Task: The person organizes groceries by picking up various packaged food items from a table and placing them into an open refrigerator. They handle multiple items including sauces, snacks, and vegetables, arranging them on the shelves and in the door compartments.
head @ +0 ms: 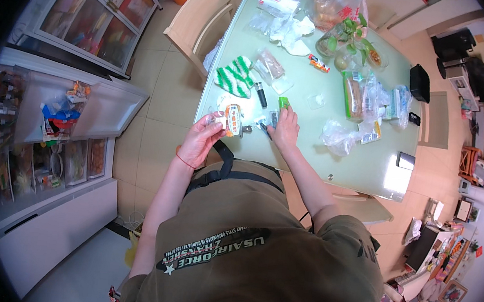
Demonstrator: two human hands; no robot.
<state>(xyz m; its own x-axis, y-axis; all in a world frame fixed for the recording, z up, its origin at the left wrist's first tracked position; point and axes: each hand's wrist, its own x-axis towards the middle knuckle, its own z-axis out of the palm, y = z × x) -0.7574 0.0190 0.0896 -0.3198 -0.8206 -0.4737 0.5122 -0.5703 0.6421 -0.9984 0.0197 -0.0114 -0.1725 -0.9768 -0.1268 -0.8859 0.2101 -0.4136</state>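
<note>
My left hand [199, 141], with a red cord at the wrist, is raised at the table's near edge. Its thumb and fingers pinch a small pale piece [220, 122], seemingly in clear wrapping. Beside the fingertips is an orange-and-white printed packet [233, 119]; whether they hold it too is unclear. My right hand [287, 130] is low over the glass-topped table [307, 155], its fingertips at the lower edge of a small green packet [283, 102]. I cannot tell whether it grips the packet. Under its thumb side lies a small dark tool [265, 130]. A black-handled tool [261, 96] lies farther back.
A green-and-white striped cloth [235, 77] and clear plastic box [271, 68] lie behind. Bread [352, 96], crumpled plastic bags [339, 136] and a plant in a glass vase [329, 41] stand right. At left are an open refrigerator door [106, 103] and a wooden chair [188, 23].
</note>
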